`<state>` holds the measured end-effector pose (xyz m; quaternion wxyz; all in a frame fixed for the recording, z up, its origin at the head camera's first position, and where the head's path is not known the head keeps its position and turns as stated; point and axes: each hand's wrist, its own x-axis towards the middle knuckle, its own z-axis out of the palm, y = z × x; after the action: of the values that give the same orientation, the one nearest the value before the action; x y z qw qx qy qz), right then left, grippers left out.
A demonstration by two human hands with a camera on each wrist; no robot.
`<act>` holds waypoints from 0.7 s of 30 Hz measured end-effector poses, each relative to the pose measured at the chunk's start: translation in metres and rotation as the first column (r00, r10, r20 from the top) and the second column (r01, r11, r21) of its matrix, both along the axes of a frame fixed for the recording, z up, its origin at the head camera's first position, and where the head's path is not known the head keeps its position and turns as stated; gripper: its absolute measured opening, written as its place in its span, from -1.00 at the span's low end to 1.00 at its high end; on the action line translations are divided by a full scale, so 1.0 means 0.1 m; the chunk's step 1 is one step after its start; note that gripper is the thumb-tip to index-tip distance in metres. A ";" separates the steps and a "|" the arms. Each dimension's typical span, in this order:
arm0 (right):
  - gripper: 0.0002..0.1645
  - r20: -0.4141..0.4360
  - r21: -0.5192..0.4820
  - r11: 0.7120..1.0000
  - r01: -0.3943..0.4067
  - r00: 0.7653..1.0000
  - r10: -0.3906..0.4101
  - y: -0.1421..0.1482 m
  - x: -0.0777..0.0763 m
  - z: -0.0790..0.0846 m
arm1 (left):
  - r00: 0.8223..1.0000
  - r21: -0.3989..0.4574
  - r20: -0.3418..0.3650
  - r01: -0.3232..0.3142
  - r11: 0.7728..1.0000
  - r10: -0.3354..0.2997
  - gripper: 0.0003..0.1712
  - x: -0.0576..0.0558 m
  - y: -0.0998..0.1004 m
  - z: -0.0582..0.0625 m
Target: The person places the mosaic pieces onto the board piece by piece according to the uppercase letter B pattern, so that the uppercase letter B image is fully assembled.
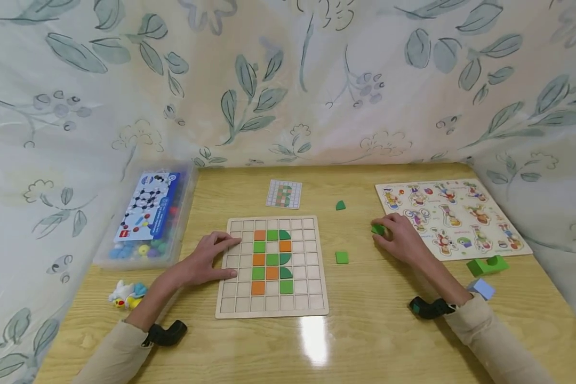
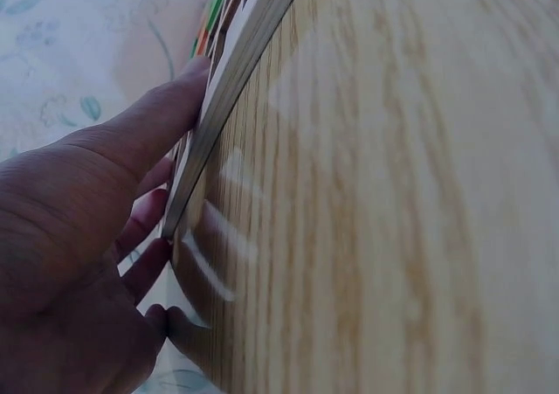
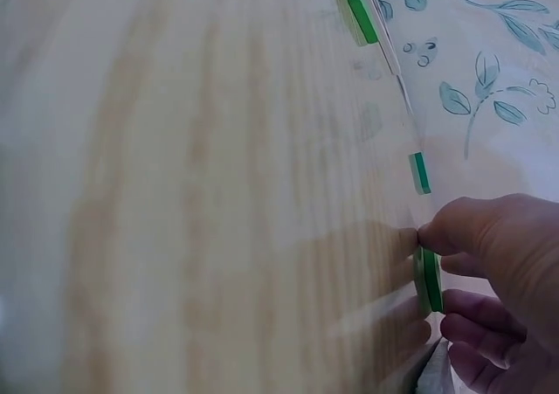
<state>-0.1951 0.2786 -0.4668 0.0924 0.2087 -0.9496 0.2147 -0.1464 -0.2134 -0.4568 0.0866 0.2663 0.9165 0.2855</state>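
Observation:
A wooden grid board (image 1: 307,306) bears orange, green and dark-green tiles in its middle columns. My left hand (image 1: 206,261) rests on its left border, with the thumb (image 2: 175,106) on the near part and the fingers spread farther back. To the right of the board, my right hand (image 1: 403,238) pinches a green tile (image 1: 377,229) between thumb and fingers, and the fingers partly hide it. In the right wrist view this tile (image 3: 430,280) stands close to the tabletop. A dark-green quarter-round tile (image 1: 341,205) and a light-green square tile (image 1: 342,257) lie between board and right hand.
A patterned grid card (image 1: 284,194) lies behind the board. At left are a plastic box (image 1: 173,234) and small toys (image 1: 127,293). To the right lie a picture puzzle board (image 1: 451,216), a green block (image 1: 487,265) and a blue block (image 1: 481,288). A floral cloth stands behind.

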 end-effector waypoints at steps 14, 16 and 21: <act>-0.65 0.016 0.009 1.000 -0.005 1.000 0.005 0.02 0.01 -0.02 | 0.998 -0.015 0.052 -0.017 1.000 0.018 -0.17 0.00 0.01 -0.01; -0.64 0.025 0.011 1.000 -0.001 1.000 0.001 0.02 0.01 -0.01 | 0.998 -0.018 0.054 -0.018 1.000 0.019 -0.17 0.00 0.01 0.00; -0.64 0.034 0.018 1.000 0.001 0.999 -0.001 0.02 0.01 0.00 | 0.998 -0.025 0.055 -0.021 0.999 0.023 -0.17 0.00 0.01 0.01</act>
<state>-0.1945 0.2806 -0.4665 0.0744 0.2053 -0.9531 0.2097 -0.1463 -0.2119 -0.4563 0.1120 0.2471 0.9202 0.2823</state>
